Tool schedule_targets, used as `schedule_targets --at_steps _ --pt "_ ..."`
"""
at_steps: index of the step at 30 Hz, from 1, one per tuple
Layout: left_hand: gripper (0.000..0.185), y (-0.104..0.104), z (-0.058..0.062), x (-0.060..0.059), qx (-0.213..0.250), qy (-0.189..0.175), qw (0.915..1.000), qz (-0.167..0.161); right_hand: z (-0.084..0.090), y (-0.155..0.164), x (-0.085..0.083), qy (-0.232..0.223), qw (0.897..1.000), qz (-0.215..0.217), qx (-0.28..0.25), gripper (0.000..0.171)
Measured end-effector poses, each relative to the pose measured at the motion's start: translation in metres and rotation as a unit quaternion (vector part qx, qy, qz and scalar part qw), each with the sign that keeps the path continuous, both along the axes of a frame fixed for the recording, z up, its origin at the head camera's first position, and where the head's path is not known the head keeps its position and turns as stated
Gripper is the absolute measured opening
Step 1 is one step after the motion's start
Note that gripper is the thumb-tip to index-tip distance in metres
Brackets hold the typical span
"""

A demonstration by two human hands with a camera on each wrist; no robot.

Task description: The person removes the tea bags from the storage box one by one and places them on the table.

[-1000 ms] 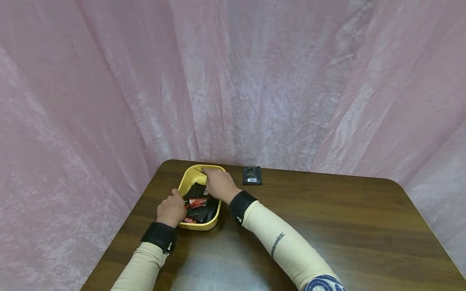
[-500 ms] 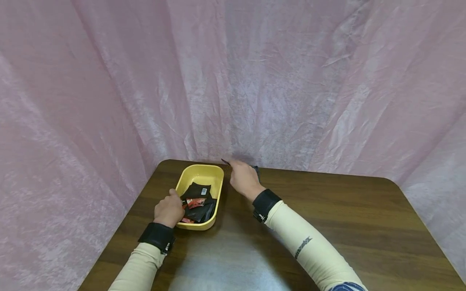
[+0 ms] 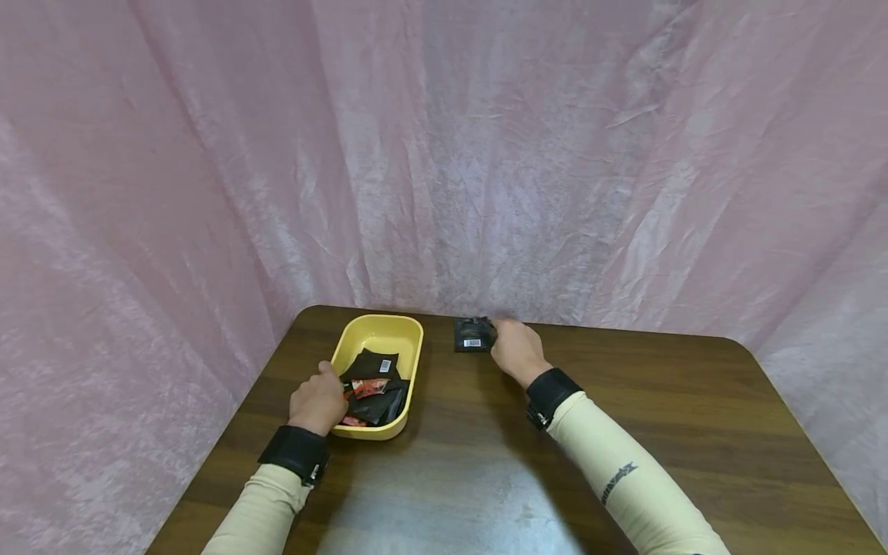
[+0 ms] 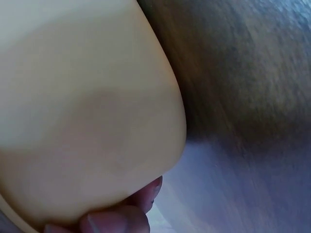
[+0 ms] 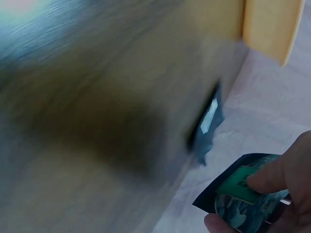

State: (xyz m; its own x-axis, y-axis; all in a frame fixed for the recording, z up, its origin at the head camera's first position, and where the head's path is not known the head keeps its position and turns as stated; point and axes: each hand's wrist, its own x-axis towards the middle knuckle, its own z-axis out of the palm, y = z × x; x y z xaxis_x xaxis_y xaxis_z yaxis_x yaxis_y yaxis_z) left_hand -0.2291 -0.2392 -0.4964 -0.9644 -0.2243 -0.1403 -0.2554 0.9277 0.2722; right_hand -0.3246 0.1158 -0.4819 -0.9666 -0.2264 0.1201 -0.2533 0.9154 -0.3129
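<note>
Faces pink curtain (image 3: 444, 154) beyond brown table (image 3: 624, 408). Reaches forward with both arms (image 3: 638, 478), angled inward. Grips yellow tub (image 3: 381, 333) by its left side with curled left hand (image 3: 317, 401). Pinches green-labelled packet (image 5: 238, 189) with right hand (image 3: 518, 351), near black packet (image 3: 473, 336) at table's far edge.

Smooth, glossy plastic tub (image 3: 378, 333)

The right hand (image 5: 297, 170) pinches a green-panelled packet (image 5: 238, 185) near the surface (image 5: 97, 189) edge. A dark packet (image 5: 205, 132) lies along that edge; a yellow container (image 5: 272, 26) stands farther along.
</note>
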Motion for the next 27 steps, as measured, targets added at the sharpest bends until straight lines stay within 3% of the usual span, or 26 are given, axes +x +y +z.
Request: schedule_targets --at_steps 9,17,23,27 --pt "0.038 0.003 0.000 -0.001 0.002 -0.004 1.0000 0.003 -0.014 0.034 -0.001 -0.027 0.997 -0.023 0.065 0.043" --pt "0.037 0.004 -0.001 0.001 0.000 -0.002 1.0000 -0.002 -0.021 0.052 -0.004 -0.051 0.993 -0.019 0.109 0.026" --pt "0.035 0.005 -0.001 0.001 0.001 0.006 1.0000 -0.004 -0.023 0.055 -0.008 -0.075 0.991 -0.015 0.112 0.023" --pt "0.034 0.005 -0.003 0.000 0.000 0.011 0.9999 -0.005 -0.027 0.055 -0.013 -0.102 0.987 -0.011 0.121 0.036"
